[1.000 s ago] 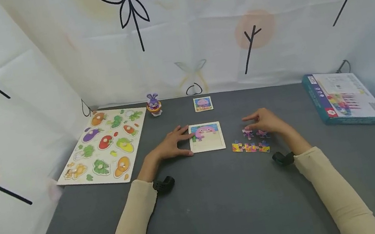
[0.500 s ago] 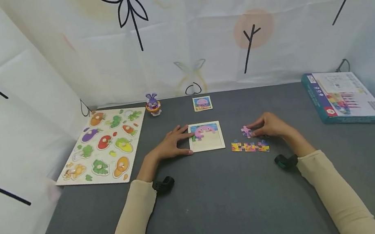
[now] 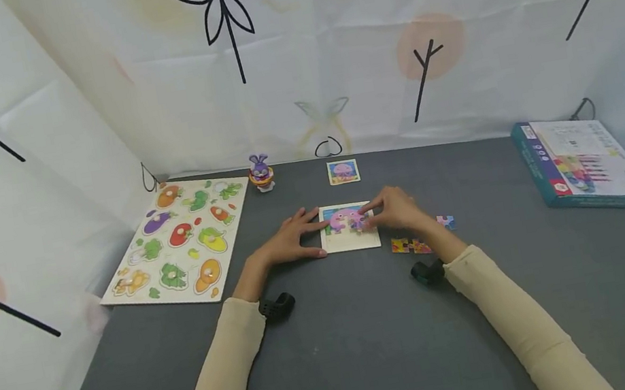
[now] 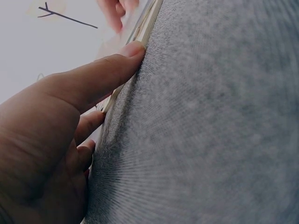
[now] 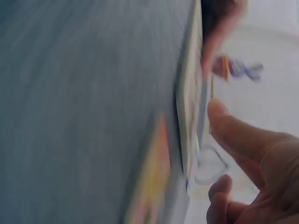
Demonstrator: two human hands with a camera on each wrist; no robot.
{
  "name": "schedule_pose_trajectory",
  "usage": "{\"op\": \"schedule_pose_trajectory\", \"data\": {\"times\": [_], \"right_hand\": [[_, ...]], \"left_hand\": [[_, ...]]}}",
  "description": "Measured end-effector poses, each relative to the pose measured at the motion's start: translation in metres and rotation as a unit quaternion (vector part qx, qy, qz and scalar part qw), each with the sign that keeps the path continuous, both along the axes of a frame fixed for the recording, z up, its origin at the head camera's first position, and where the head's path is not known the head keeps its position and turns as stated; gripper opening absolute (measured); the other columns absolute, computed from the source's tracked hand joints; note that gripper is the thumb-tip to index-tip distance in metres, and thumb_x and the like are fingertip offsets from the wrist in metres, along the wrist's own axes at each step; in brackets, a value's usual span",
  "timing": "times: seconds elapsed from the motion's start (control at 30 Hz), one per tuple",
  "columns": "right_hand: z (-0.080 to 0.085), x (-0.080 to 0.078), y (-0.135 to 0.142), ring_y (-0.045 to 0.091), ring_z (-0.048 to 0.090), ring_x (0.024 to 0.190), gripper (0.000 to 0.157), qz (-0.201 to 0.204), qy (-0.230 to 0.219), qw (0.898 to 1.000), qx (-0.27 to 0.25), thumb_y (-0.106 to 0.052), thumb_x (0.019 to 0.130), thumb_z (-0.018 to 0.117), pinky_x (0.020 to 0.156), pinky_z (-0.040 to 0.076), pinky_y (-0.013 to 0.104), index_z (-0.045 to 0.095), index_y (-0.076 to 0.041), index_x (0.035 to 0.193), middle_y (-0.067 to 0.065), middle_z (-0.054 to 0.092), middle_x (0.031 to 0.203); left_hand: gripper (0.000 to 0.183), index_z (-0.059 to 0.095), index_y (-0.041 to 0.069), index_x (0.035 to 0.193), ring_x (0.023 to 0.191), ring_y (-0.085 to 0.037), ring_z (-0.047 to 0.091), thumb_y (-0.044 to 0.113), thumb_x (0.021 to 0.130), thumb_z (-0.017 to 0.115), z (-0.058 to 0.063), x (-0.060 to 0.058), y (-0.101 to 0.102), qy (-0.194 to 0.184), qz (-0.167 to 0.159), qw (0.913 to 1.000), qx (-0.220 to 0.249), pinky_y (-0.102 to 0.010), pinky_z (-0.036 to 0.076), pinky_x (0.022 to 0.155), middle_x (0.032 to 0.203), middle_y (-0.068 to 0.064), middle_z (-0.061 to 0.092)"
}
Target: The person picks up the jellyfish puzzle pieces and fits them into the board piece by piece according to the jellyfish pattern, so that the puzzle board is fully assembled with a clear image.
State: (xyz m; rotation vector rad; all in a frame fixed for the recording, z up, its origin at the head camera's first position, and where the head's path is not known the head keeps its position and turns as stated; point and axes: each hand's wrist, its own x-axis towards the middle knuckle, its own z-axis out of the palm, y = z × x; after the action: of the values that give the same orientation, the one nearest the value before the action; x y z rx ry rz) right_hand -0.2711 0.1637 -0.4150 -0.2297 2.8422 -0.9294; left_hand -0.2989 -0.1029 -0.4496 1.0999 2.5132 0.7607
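Right hand reached the board with another piece

Half a second before, the right hand (image 3: pixel 394 209) was at the loose pieces; by now it had crossed to the small square wooden puzzle board (image 3: pixel 351 242) in mid-desk. Its fingers were nearly closed, seemingly pinching a pink-and-purple jigsaw piece (image 3: pixel 359 224) over the picture's right side; the right wrist view was too blurred to confirm. I judged it one more piece going in, lower part still bare. The left hand (image 3: pixel 292 236) had its fingers spread straight, touching the board's left edge, probably steadying it.

Counts: one puzzle board; three loose pieces visible right of it, two yellow-and-red (image 3: pixel 400 246) and one blue-purple (image 3: pixel 446 222), the forearm perhaps hiding others; one small colourful square picture card (image 3: pixel 342 172); one purple rabbit figurine (image 3: pixel 261 174); one cream vegetable board (image 3: pixel 183 296); one teal-and-white box (image 3: pixel 599 164).
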Motion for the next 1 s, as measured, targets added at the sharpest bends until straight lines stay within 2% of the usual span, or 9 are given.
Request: {"op": "schedule_pose_trajectory", "data": {"times": [0.03, 0.07, 0.13, 0.2, 0.47, 0.67, 0.83, 0.9, 1.0], "right_hand": [[-0.001, -0.001, -0.006, 0.023, 0.053, 0.073, 0.028, -0.002, -0.005, 1.000, 0.005, -0.026, 0.074, 0.077, 0.087, 0.031, 0.059, 0.074, -0.019, 0.101, 0.003, 0.059, 0.061], [-0.002, -0.002, -0.011, 0.026, 0.055, 0.084, 0.028, -0.008, -0.010, 1.000, 0.013, -0.028, 0.074, 0.077, 0.091, 0.024, 0.065, 0.074, -0.020, 0.100, 0.006, 0.065, 0.073], [-0.003, -0.003, -0.016, 0.028, 0.057, 0.093, 0.028, -0.011, -0.010, 1.000, 0.023, -0.029, 0.072, 0.078, 0.091, 0.024, 0.065, 0.074, -0.022, 0.099, 0.007, 0.070, 0.088], [-0.004, -0.003, -0.018, 0.026, 0.058, 0.092, 0.029, -0.015, -0.005, 0.999, 0.030, -0.030, 0.071, 0.079, 0.091, 0.025, 0.066, 0.074, -0.022, 0.098, 0.007, 0.071, 0.096], [-0.002, -0.006, -0.023, 0.017, 0.043, 0.065, 0.039, -0.012, 0.015, 0.998, 0.055, -0.039, 0.067, 0.080, 0.081, 0.031, 0.057, 0.072, -0.024, 0.102, 0.008, 0.065, 0.074], [-0.001, -0.009, -0.030, 0.025, 0.056, 0.086, 0.038, -0.001, 0.008, 0.996, 0.094, -0.040, 0.067, 0.080, 0.085, 0.030, 0.060, 0.072, -0.024, 0.101, 0.006, 0.069, 0.097], [0.002, -0.009, -0.034, 0.032, 0.053, 0.099, 0.037, 0.019, 0.002, 0.993, 0.115, -0.038, 0.072, 0.077, 0.090, 0.025, 0.068, 0.071, -0.022, 0.105, 0.010, 0.064, 0.112], [0.000, -0.007, -0.030, 0.028, 0.054, 0.088, 0.037, 0.030, 0.011, 0.995, 0.099, -0.037, 0.073, 0.076, 0.089, 0.025, 0.070, 0.071, -0.021, 0.106, 0.012, 0.065, 0.103], [-0.004, -0.004, -0.013, 0.017, 0.042, 0.056, 0.038, 0.051, 0.033, 0.997, 0.045, -0.032, 0.077, 0.074, 0.069, 0.040, 0.052, 0.068, -0.016, 0.111, 0.007, 0.055, 0.061]], "left_hand": [[0.068, 0.040, 0.017, 0.140, 0.142, -0.037, 0.002, 0.033, 0.081, 0.069, 0.000, 0.000, 0.001, -0.001, 0.000, 1.0000, -0.001, -0.057, 0.006, 0.111, 0.154, -0.012, 0.017], [0.068, 0.040, 0.017, 0.140, 0.142, -0.037, 0.002, 0.034, 0.081, 0.069, 0.000, 0.000, 0.001, -0.002, 0.000, 1.0000, -0.002, -0.057, 0.006, 0.111, 0.154, -0.012, 0.017], [0.068, 0.040, 0.018, 0.141, 0.142, -0.036, 0.002, 0.035, 0.081, 0.068, 0.000, -0.001, 0.002, -0.005, 0.001, 1.0000, -0.003, -0.057, 0.006, 0.111, 0.154, -0.011, 0.016], [0.067, 0.040, 0.019, 0.141, 0.142, -0.036, 0.002, 0.036, 0.082, 0.068, 0.000, -0.001, 0.003, -0.004, 0.000, 1.0000, -0.004, -0.057, 0.006, 0.111, 0.154, -0.011, 0.016], [0.067, 0.040, 0.019, 0.141, 0.142, -0.036, 0.003, 0.036, 0.082, 0.068, 0.002, -0.004, 0.003, 0.006, -0.005, 0.9999, -0.010, -0.056, 0.007, 0.111, 0.154, -0.010, 0.017], [0.068, 0.040, 0.020, 0.141, 0.142, -0.036, 0.002, 0.036, 0.082, 0.068, 0.002, -0.003, 0.002, 0.006, -0.007, 0.9999, -0.009, -0.056, 0.007, 0.111, 0.154, -0.011, 0.017], [0.067, 0.040, 0.020, 0.141, 0.142, -0.035, 0.002, 0.036, 0.082, 0.068, 0.001, -0.004, 0.001, 0.007, 0.000, 0.9999, -0.009, -0.056, 0.006, 0.111, 0.154, -0.010, 0.017], [0.067, 0.040, 0.020, 0.141, 0.143, -0.035, 0.002, 0.036, 0.082, 0.068, 0.000, -0.003, 0.001, 0.005, 0.002, 1.0000, -0.007, -0.056, 0.006, 0.111, 0.154, -0.009, 0.017], [0.067, 0.040, 0.020, 0.141, 0.142, -0.035, 0.002, 0.037, 0.081, 0.068, -0.002, -0.003, -0.001, 0.000, 0.000, 1.0000, -0.006, -0.056, 0.006, 0.111, 0.154, -0.010, 0.017]]}}
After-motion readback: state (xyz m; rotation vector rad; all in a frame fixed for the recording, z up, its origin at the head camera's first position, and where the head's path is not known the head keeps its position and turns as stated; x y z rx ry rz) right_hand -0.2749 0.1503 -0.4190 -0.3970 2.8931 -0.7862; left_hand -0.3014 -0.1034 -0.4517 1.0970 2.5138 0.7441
